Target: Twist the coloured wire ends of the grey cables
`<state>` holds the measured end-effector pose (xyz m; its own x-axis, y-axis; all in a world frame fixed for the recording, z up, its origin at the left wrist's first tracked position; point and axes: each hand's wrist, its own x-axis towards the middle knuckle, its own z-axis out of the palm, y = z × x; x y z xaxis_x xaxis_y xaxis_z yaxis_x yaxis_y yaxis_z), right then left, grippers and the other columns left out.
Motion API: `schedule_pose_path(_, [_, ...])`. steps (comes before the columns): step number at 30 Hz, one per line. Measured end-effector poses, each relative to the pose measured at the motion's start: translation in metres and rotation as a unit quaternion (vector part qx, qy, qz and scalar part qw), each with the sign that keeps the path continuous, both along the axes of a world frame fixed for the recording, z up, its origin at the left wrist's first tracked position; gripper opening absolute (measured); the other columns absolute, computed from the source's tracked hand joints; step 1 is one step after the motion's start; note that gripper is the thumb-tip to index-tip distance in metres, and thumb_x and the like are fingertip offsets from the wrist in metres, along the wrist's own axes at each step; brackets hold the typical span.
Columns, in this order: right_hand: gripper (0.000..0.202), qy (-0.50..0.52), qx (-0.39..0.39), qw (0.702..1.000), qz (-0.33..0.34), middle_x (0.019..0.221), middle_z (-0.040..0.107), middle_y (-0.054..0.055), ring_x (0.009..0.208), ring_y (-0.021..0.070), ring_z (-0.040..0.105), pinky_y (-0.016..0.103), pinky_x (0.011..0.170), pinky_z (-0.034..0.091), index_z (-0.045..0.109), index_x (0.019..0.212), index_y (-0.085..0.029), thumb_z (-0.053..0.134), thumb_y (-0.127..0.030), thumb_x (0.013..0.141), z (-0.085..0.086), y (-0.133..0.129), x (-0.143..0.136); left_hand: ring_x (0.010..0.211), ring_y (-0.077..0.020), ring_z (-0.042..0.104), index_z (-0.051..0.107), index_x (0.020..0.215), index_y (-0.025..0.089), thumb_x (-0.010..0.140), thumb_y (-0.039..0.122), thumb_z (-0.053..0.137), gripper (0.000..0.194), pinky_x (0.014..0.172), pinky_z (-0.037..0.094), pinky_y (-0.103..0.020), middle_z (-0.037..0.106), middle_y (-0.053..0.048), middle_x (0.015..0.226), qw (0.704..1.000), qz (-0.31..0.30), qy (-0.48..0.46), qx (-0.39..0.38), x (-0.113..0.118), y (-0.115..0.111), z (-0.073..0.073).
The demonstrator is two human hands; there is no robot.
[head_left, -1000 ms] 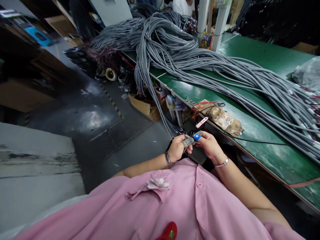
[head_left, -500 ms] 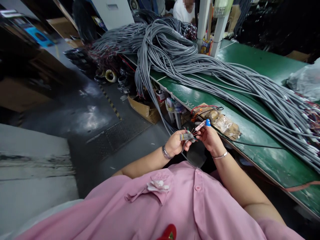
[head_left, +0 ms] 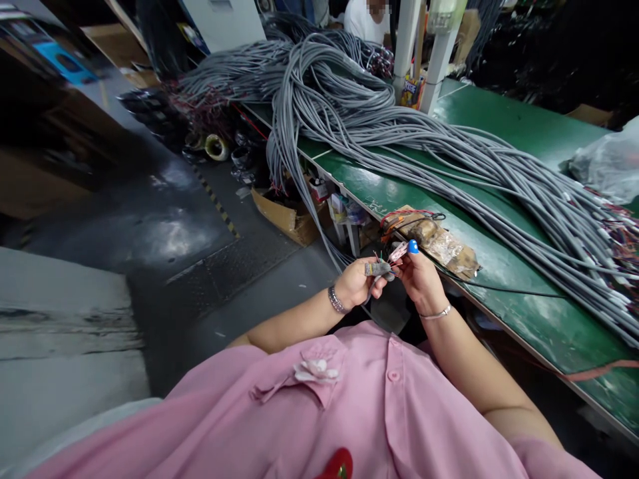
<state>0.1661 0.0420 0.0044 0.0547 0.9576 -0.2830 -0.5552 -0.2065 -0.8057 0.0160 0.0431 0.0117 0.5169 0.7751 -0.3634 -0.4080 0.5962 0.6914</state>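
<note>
Grasping a gray cable [head_left: 370, 293], the left hand [head_left: 353, 282] curls its fingers near the desk [head_left: 514, 123]. The right hand [head_left: 420, 283] meets the colored wires [head_left: 394, 264], its fingers' grip unclear.

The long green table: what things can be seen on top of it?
Long grey cables, a brown cardboard piece with shiny film, and a translucent plastic bag are visible. What lies beneath the cables is hidden.
</note>
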Motion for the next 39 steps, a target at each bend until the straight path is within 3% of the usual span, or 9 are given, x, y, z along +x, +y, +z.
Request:
schedule_pose_path(8, [0.046,-0.005,-0.002,1.000,0.019,0.067,0.061,0.001,0.057,0.0117,0.054,0.025,0.055,0.049,0.063,0.078,-0.021,0.062,-0.067,0.072,-0.001,-0.001,0.000,0.034,-0.0079,0.043,0.062,0.076,0.011,0.063,0.029,0.068,0.024,0.034,0.032,-0.020,0.055,-0.001,0.047,1.000,-0.010,0.022,-0.003,0.002,-0.003,-0.005])
schedule_pose_path(13, [0.060,0.018,-0.043,0.996,0.076,0.073,0.065,0.005,0.058,0.0145,0.056,0.028,0.054,0.052,0.062,0.078,-0.020,0.048,-0.078,0.072,0.006,-0.003,0.004,0.031,-0.0093,0.044,0.061,0.074,0.012,0.064,0.036,0.072,0.028,0.034,0.034,-0.021,0.055,0.000,0.045,0.998,-0.004,0.048,0.044,-0.002,-0.012,-0.003])
schedule_pose_path(16, [0.054,0.034,-0.033,0.995,0.086,0.075,0.065,0.005,0.059,0.0140,0.057,0.028,0.056,0.053,0.062,0.080,-0.021,0.053,-0.073,0.074,0.009,-0.004,0.005,0.033,-0.0094,0.047,0.062,0.073,0.011,0.065,0.039,0.072,0.031,0.034,0.035,-0.021,0.058,-0.001,0.047,0.994,0.013,0.068,0.080,-0.003,-0.020,-0.001])
schedule_pose_path(21, [0.031,0.012,-0.001,0.999,0.042,0.074,0.064,0.001,0.062,0.0118,0.056,0.024,0.058,0.052,0.063,0.082,-0.021,0.066,-0.051,0.077,0.008,-0.005,0.001,0.034,-0.0092,0.047,0.060,0.072,0.011,0.067,0.039,0.070,0.030,0.035,0.037,-0.021,0.057,-0.001,0.047,0.988,0.074,0.085,0.102,0.000,-0.023,0.007])
schedule_pose_path(31, [0.050,-0.002,0.041,0.999,0.034,0.076,0.064,0.002,0.060,0.0131,0.055,0.027,0.057,0.049,0.061,0.078,-0.022,0.055,-0.071,0.074,-0.008,0.002,-0.004,0.035,-0.0098,0.047,0.059,0.074,0.012,0.067,0.037,0.068,0.027,0.035,0.036,-0.022,0.058,0.000,0.050,0.991,0.081,0.060,0.084,0.005,-0.016,0.005])
schedule_pose_path(35, [0.050,0.052,0.034,0.998,0.033,0.071,0.063,0.000,0.056,0.0120,0.053,0.025,0.053,0.047,0.061,0.077,-0.022,0.059,-0.071,0.072,-0.007,0.007,-0.008,0.035,-0.0093,0.046,0.060,0.075,0.011,0.067,0.036,0.067,0.027,0.035,0.035,-0.022,0.057,0.000,0.048,0.992,0.079,0.062,0.082,0.007,-0.015,0.003])
schedule_pose_path(39, [0.051,0.033,0.046,0.998,0.015,0.067,0.061,0.000,0.055,0.0119,0.052,0.025,0.054,0.047,0.060,0.073,-0.022,0.058,-0.072,0.071,-0.004,0.007,-0.011,0.035,-0.0092,0.046,0.060,0.075,0.011,0.068,0.036,0.067,0.027,0.035,0.035,-0.022,0.056,0.000,0.048,0.991,0.077,0.074,0.085,0.007,-0.014,0.000])
